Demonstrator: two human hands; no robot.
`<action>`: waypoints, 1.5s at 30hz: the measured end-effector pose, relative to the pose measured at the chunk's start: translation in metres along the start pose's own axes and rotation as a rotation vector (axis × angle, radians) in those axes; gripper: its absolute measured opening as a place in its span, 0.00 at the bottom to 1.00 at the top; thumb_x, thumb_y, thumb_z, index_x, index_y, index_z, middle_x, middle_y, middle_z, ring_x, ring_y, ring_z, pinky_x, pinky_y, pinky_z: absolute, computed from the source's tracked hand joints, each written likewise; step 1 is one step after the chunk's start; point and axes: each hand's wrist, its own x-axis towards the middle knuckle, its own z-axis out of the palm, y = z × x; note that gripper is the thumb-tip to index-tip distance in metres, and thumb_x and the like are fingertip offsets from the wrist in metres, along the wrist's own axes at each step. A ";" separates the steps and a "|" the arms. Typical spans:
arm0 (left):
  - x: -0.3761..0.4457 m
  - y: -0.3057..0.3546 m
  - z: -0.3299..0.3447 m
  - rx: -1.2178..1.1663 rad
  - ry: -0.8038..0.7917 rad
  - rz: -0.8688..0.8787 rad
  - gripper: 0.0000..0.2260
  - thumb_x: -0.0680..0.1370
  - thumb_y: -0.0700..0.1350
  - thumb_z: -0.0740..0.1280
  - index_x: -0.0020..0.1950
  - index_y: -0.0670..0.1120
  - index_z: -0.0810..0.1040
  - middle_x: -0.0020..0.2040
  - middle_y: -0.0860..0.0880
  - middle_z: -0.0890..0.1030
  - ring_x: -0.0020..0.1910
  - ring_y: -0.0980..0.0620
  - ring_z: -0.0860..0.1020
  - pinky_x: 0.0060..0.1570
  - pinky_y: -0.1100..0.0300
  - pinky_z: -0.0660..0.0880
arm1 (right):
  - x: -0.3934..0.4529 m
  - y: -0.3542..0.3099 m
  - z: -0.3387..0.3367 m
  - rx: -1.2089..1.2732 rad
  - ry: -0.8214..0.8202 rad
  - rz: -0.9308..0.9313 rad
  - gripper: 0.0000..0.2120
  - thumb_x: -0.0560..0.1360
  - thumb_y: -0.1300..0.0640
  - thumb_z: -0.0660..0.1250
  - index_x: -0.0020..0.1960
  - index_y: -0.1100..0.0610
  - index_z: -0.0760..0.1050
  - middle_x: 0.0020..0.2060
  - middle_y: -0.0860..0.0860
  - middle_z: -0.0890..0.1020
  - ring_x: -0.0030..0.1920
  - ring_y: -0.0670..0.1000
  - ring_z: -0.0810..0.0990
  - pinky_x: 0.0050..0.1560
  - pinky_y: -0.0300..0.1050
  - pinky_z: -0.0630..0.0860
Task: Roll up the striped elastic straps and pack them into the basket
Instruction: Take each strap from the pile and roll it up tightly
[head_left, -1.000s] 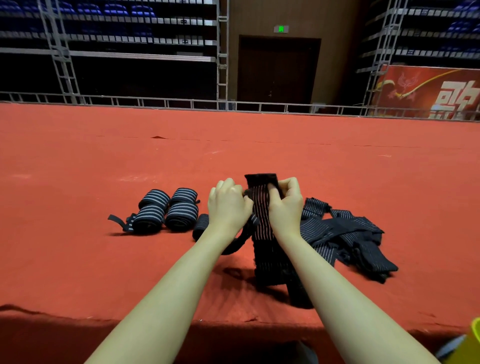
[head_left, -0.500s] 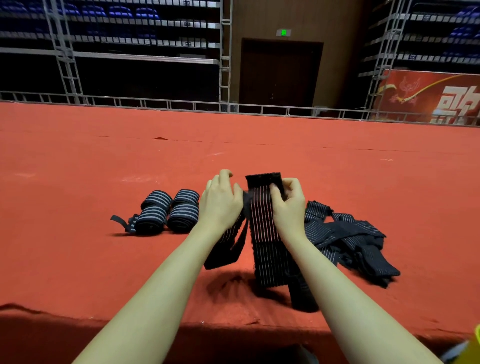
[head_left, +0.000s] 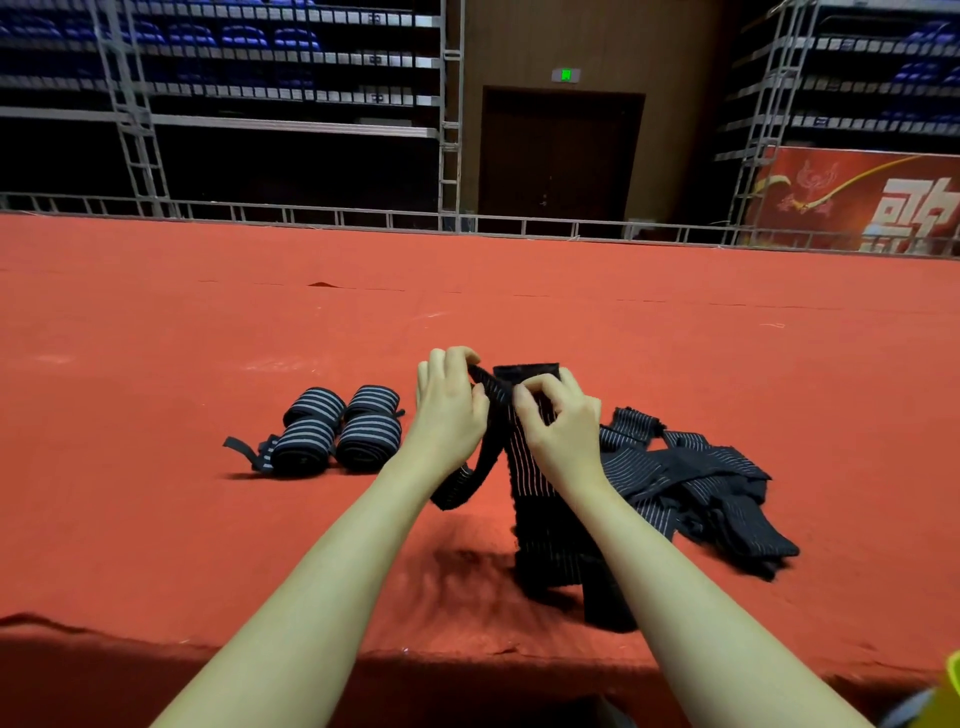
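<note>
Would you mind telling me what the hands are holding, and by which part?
Both hands pinch one strap at its top end: the left hand its thin tail, the right hand the wide band.

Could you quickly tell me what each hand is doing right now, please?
Left hand: pinching the narrow tail at the top of the strap.
Right hand: pinching the top of the same strap.

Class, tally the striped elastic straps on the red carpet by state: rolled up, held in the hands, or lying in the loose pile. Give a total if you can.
Rolled dark striped straps: 4
Unrolled strap held by both hands: 1
Loose tangled pile: overlapping, count unclear
Total: at least 6
</note>
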 end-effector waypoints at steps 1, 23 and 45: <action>0.000 0.000 0.000 -0.005 0.002 0.000 0.12 0.78 0.38 0.59 0.62 0.40 0.68 0.58 0.43 0.68 0.58 0.45 0.64 0.60 0.54 0.63 | 0.000 -0.001 0.001 -0.041 0.001 -0.018 0.15 0.72 0.39 0.59 0.40 0.48 0.76 0.39 0.43 0.76 0.44 0.41 0.73 0.54 0.45 0.59; -0.005 -0.013 0.001 0.030 0.037 0.056 0.07 0.80 0.38 0.61 0.55 0.37 0.73 0.51 0.40 0.70 0.53 0.42 0.68 0.54 0.55 0.66 | 0.008 0.001 0.019 -0.396 0.157 0.012 0.04 0.74 0.58 0.67 0.41 0.56 0.78 0.40 0.48 0.77 0.44 0.52 0.75 0.47 0.45 0.50; -0.001 -0.005 -0.007 -0.081 0.188 0.021 0.06 0.79 0.39 0.65 0.51 0.37 0.77 0.49 0.42 0.76 0.47 0.45 0.75 0.45 0.67 0.64 | 0.011 -0.014 0.001 0.066 0.120 0.149 0.26 0.78 0.60 0.64 0.74 0.49 0.61 0.47 0.51 0.79 0.47 0.54 0.71 0.55 0.30 0.55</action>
